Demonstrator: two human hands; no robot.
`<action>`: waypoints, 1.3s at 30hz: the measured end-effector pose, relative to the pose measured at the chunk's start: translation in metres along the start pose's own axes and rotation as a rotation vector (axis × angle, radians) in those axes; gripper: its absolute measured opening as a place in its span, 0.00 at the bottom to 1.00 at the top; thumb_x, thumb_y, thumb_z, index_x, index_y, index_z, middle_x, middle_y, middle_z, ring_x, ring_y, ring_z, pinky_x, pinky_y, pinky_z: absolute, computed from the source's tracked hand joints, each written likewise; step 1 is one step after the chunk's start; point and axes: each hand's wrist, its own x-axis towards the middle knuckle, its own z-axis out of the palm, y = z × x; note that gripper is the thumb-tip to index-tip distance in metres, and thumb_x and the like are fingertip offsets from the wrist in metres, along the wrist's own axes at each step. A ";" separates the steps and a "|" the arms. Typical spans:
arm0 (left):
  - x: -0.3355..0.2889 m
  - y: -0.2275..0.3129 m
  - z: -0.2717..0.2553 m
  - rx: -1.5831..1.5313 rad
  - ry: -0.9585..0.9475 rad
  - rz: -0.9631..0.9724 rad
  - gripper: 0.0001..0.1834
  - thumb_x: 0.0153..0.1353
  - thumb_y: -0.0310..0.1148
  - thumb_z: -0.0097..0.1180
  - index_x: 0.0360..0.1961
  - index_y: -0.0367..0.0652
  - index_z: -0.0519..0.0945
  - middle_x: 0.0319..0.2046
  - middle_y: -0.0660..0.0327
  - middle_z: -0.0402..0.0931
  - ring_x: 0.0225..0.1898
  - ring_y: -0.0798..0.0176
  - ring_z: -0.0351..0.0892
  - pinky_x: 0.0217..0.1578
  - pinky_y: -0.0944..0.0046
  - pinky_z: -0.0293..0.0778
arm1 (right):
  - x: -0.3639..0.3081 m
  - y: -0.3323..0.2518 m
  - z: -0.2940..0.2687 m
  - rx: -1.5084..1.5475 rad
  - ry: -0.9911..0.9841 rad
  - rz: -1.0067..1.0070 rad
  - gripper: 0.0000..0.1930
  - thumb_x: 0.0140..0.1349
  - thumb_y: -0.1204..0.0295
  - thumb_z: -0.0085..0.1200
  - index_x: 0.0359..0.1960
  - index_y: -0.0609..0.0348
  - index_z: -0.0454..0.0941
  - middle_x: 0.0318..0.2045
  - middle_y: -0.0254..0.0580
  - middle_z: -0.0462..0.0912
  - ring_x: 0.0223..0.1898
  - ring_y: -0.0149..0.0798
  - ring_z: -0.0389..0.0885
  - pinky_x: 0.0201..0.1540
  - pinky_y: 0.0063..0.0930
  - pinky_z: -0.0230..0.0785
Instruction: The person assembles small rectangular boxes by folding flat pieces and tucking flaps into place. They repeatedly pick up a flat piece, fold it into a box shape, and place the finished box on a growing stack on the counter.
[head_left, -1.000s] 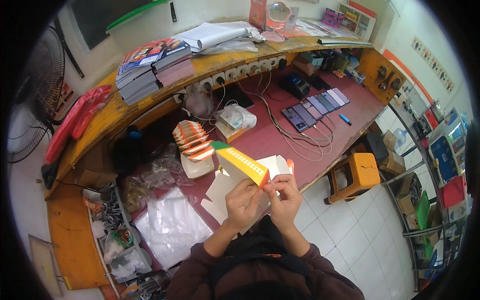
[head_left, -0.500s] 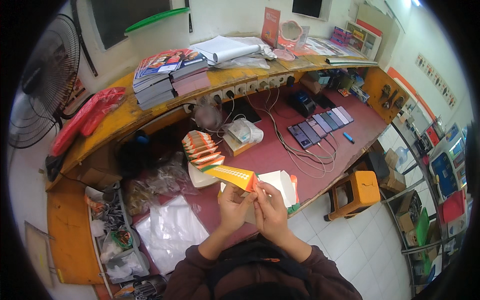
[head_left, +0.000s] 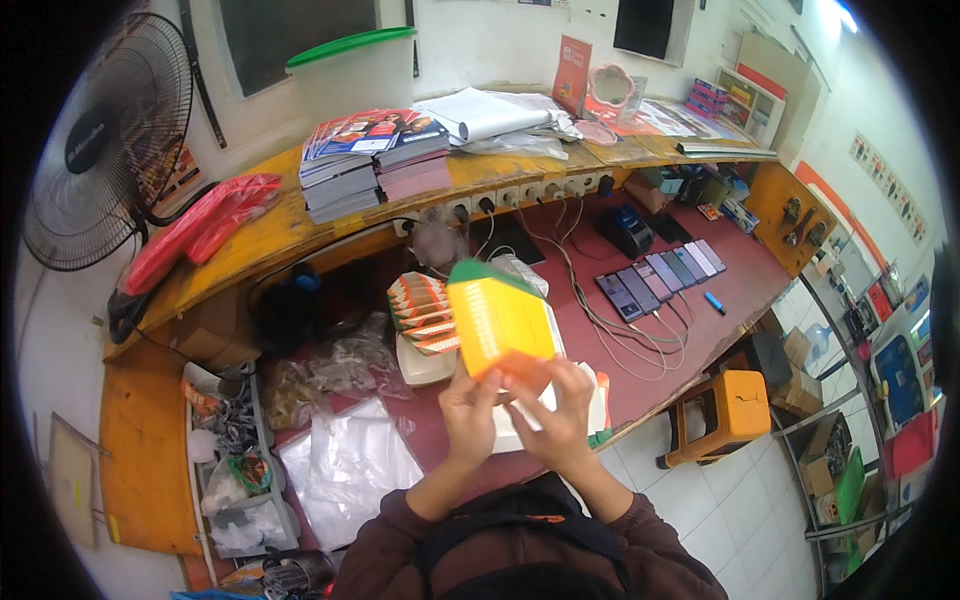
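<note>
A yellow, orange and green cardboard food box (head_left: 500, 322) is raised in front of me, tilted, with its broad yellow side showing and its upper part smeared by motion. My left hand (head_left: 470, 412) pinches its lower edge. At the lower right corner, my right hand (head_left: 556, 415) has its thumb and fingers closed on the orange end. Behind it, to the left, a row of similar patterned boxes (head_left: 420, 305) stands nested on a white box (head_left: 423, 363). Below and right of my hands lie white cardboard pieces (head_left: 592, 398), partly hidden by them.
Clear plastic bags (head_left: 350, 465) lie at the near left, beside a grey bin of odds and ends (head_left: 275, 480). Several phones (head_left: 660, 280) with cables rest on the red tabletop (head_left: 610, 345). A yellow stool (head_left: 725, 415) stands right. Stacked leaflets (head_left: 340, 180) sit on the raised shelf.
The held box has swung from a narrow, sideways slant to upright, now showing its broad yellow side. Both hands still grip its lower end. My view has shifted slightly left.
</note>
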 end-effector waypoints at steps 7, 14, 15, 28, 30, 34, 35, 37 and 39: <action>0.021 -0.006 -0.018 -0.301 -0.230 -0.044 0.17 0.61 0.28 0.54 0.50 0.33 0.73 0.45 0.52 0.77 0.43 0.61 0.80 0.44 0.65 0.79 | 0.003 0.031 -0.009 0.225 -0.033 0.306 0.13 0.45 0.79 0.63 0.36 0.57 0.81 0.34 0.41 0.76 0.31 0.39 0.77 0.33 0.26 0.71; 0.011 -0.027 0.004 0.974 -0.376 0.876 0.23 0.37 0.34 0.69 0.37 0.44 0.74 0.31 0.60 0.72 0.36 0.55 0.73 0.39 0.56 0.67 | -0.004 0.040 -0.015 0.808 -0.001 0.826 0.06 0.60 0.75 0.56 0.31 0.68 0.78 0.28 0.38 0.81 0.28 0.23 0.78 0.28 0.15 0.68; 0.011 -0.029 0.004 0.986 -0.359 0.892 0.22 0.37 0.33 0.69 0.35 0.44 0.74 0.31 0.60 0.72 0.37 0.54 0.73 0.40 0.55 0.67 | -0.005 0.040 -0.016 0.831 0.006 0.824 0.06 0.60 0.75 0.56 0.31 0.68 0.78 0.28 0.38 0.81 0.27 0.24 0.79 0.28 0.15 0.68; 0.019 -0.021 0.020 0.975 -0.356 1.004 0.10 0.41 0.26 0.64 0.25 0.43 0.75 0.25 0.63 0.74 0.29 0.58 0.76 0.33 0.62 0.71 | 0.005 0.036 -0.026 0.929 0.139 0.859 0.05 0.60 0.77 0.55 0.31 0.67 0.74 0.29 0.41 0.80 0.28 0.33 0.82 0.27 0.20 0.76; 0.020 -0.020 0.019 0.861 -0.342 0.926 0.09 0.43 0.26 0.65 0.26 0.42 0.76 0.26 0.63 0.76 0.30 0.61 0.77 0.34 0.63 0.71 | 0.006 0.036 -0.026 0.925 0.160 0.854 0.05 0.61 0.77 0.54 0.31 0.67 0.74 0.30 0.41 0.79 0.28 0.34 0.83 0.26 0.21 0.77; 0.014 -0.019 0.015 0.356 -0.199 0.227 0.08 0.50 0.26 0.64 0.31 0.37 0.78 0.30 0.62 0.79 0.34 0.68 0.78 0.37 0.67 0.72 | 0.009 0.038 -0.031 0.248 0.015 0.284 0.05 0.51 0.82 0.60 0.27 0.64 0.76 0.29 0.41 0.77 0.31 0.34 0.79 0.29 0.21 0.72; 0.010 -0.018 0.015 0.122 -0.122 -0.059 0.08 0.54 0.24 0.61 0.36 0.35 0.80 0.33 0.61 0.80 0.38 0.71 0.77 0.41 0.69 0.73 | 0.008 0.036 -0.031 0.269 -0.049 0.262 0.07 0.45 0.85 0.61 0.26 0.63 0.78 0.29 0.41 0.76 0.32 0.33 0.77 0.31 0.22 0.69; 0.006 -0.017 0.013 0.070 -0.224 -0.094 0.10 0.54 0.23 0.61 0.38 0.35 0.80 0.34 0.61 0.80 0.39 0.69 0.78 0.42 0.70 0.73 | 0.006 0.032 -0.030 0.310 0.002 0.322 0.06 0.46 0.85 0.61 0.26 0.64 0.78 0.29 0.41 0.76 0.31 0.33 0.77 0.31 0.21 0.69; 0.005 -0.015 0.011 0.071 -0.303 -0.083 0.12 0.53 0.24 0.62 0.41 0.35 0.80 0.37 0.59 0.80 0.40 0.67 0.78 0.42 0.70 0.73 | 0.003 0.027 -0.027 0.444 0.046 0.465 0.05 0.48 0.84 0.61 0.28 0.65 0.79 0.30 0.40 0.77 0.30 0.32 0.76 0.31 0.22 0.69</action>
